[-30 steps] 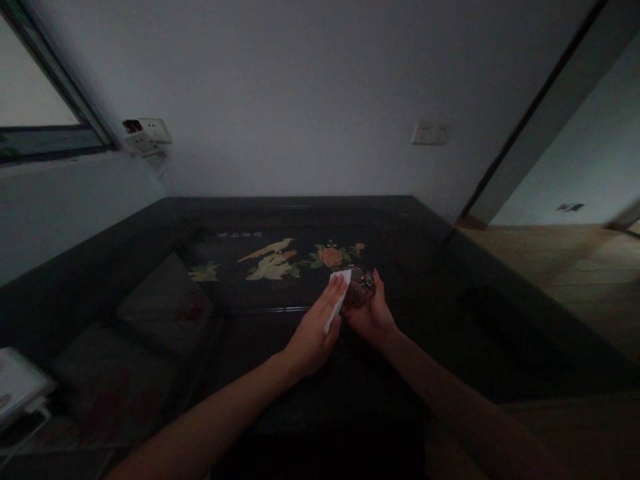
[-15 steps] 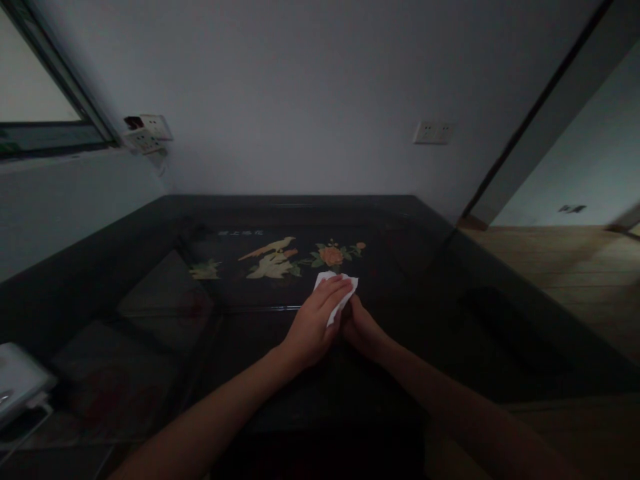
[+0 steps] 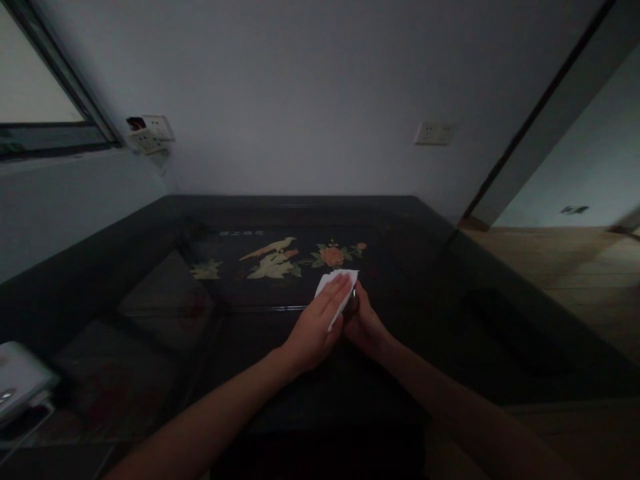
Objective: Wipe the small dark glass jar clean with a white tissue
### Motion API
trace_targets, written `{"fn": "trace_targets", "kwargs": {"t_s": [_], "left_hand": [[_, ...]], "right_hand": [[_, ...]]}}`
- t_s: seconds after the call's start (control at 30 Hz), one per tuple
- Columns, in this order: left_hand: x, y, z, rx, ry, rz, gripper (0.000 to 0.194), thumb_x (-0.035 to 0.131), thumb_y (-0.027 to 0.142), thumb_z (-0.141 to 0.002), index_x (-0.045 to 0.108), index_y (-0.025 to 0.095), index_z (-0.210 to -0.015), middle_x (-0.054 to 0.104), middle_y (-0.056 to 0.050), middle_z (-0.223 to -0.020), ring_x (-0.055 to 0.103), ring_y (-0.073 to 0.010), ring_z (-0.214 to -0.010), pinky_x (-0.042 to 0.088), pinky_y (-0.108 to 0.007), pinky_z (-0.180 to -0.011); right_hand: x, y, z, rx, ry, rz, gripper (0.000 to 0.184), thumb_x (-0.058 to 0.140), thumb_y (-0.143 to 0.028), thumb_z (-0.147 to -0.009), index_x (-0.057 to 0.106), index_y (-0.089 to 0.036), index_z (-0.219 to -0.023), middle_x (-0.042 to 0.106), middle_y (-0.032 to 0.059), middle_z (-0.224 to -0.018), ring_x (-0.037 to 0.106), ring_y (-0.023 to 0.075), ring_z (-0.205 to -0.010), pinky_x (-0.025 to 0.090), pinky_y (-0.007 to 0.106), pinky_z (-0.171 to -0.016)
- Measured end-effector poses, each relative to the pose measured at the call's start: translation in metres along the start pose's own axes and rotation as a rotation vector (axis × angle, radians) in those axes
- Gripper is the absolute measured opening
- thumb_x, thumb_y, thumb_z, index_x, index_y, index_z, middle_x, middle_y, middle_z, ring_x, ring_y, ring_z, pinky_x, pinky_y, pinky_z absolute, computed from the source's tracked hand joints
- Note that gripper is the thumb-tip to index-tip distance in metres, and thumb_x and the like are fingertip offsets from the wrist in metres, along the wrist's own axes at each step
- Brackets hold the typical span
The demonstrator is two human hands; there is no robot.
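My left hand is closed on a white tissue, with its fingers laid over the folded paper. The tissue is pressed against the side of a small dark, shiny object. My right hand is wrapped round that object from the right; most of it is hidden between the hands, so its kind cannot be made out. Both hands are together above the near middle of a dark glossy table. Just beyond them, a bird picture and a flower picture decorate the tabletop.
A white device with a cable is at the left edge. Against the back wall are a double socket and, at left, a socket with an adapter. A dark flat shape is on the right. Wooden floor shows beyond.
The tissue and my left fingers have shifted slightly up over the dark object. My right fingers have risen a little, and a glint on the object now shows between the hands.
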State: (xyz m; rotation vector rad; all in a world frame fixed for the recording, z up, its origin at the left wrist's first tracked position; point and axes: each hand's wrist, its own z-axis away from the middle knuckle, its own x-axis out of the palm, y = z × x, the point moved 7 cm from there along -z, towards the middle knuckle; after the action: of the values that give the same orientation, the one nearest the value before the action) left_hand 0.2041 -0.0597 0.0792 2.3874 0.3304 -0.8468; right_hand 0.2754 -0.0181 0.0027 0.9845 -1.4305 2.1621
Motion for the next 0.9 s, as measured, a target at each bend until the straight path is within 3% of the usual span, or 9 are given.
{"fn": "trace_targets", "kwargs": {"t_s": [0.07, 0.2, 0.4, 0.63, 0.77, 0.9], "left_hand": [[0.005, 0.006, 0.001, 0.069, -0.059, -0.113, 0.058, 0.032, 0.014, -0.090, 0.017, 0.016, -0.145, 0.025, -0.014, -0.150, 0.019, -0.0233, -0.139, 0.025, -0.046, -0.112], [0.007, 0.007, 0.000, 0.084, -0.093, -0.251, 0.063, 0.038, 0.011, -0.085, 0.016, 0.013, -0.145, 0.025, -0.017, -0.149, 0.018, -0.0248, -0.139, 0.026, -0.047, -0.111], [-0.001, -0.002, -0.003, -0.025, -0.026, -0.228, 0.057, 0.032, 0.012, -0.088, 0.021, 0.016, -0.144, 0.029, -0.013, -0.148, 0.023, -0.0216, -0.138, 0.029, -0.044, -0.111], [0.005, 0.008, 0.000, 0.067, -0.087, -0.254, 0.059, 0.040, 0.011, -0.083, 0.028, 0.011, -0.141, 0.030, -0.016, -0.147, 0.020, -0.0240, -0.139, 0.028, -0.047, -0.111], [-0.003, 0.004, -0.003, 0.018, -0.040, -0.235, 0.052, 0.036, 0.013, -0.086, 0.034, 0.013, -0.138, 0.039, -0.013, -0.144, 0.027, -0.0214, -0.137, 0.026, -0.046, -0.111], [-0.012, -0.014, -0.004, -0.176, 0.047, -0.036, 0.042, 0.029, 0.022, -0.092, 0.046, 0.017, -0.131, 0.051, -0.009, -0.134, 0.042, -0.0197, -0.128, 0.027, -0.045, -0.111]], "right_hand": [[-0.002, -0.003, -0.001, -0.037, 0.044, -0.044, 0.041, 0.037, -0.050, -0.090, 0.066, -0.022, -0.098, 0.071, 0.0022, -0.092, 0.063, 0.0181, -0.093, 0.048, 0.030, -0.081], [-0.003, -0.004, -0.001, -0.088, 0.072, -0.027, 0.037, 0.043, -0.050, -0.087, 0.067, -0.023, -0.098, 0.070, 0.0022, -0.098, 0.059, 0.0183, -0.104, 0.045, 0.031, -0.091], [0.002, -0.005, 0.003, -0.121, 0.054, 0.079, 0.033, 0.051, -0.049, -0.083, 0.066, -0.023, -0.098, 0.071, 0.0031, -0.092, 0.061, 0.0210, -0.101, 0.047, 0.035, -0.086], [-0.008, -0.007, 0.000, -0.109, 0.129, 0.032, 0.031, 0.044, -0.043, -0.088, 0.066, -0.022, -0.097, 0.070, 0.0024, -0.092, 0.061, 0.0171, -0.098, 0.047, 0.030, -0.086], [-0.005, -0.003, 0.000, -0.110, 0.101, 0.115, 0.029, 0.048, -0.044, -0.086, 0.065, -0.022, -0.097, 0.069, 0.0020, -0.084, 0.064, 0.0162, -0.081, 0.049, 0.027, -0.069], [0.003, 0.008, 0.004, -0.007, 0.017, 0.267, 0.036, 0.051, -0.052, -0.083, 0.063, -0.019, -0.095, 0.068, 0.0015, -0.073, 0.058, 0.0132, -0.054, 0.042, 0.023, -0.045]]}}
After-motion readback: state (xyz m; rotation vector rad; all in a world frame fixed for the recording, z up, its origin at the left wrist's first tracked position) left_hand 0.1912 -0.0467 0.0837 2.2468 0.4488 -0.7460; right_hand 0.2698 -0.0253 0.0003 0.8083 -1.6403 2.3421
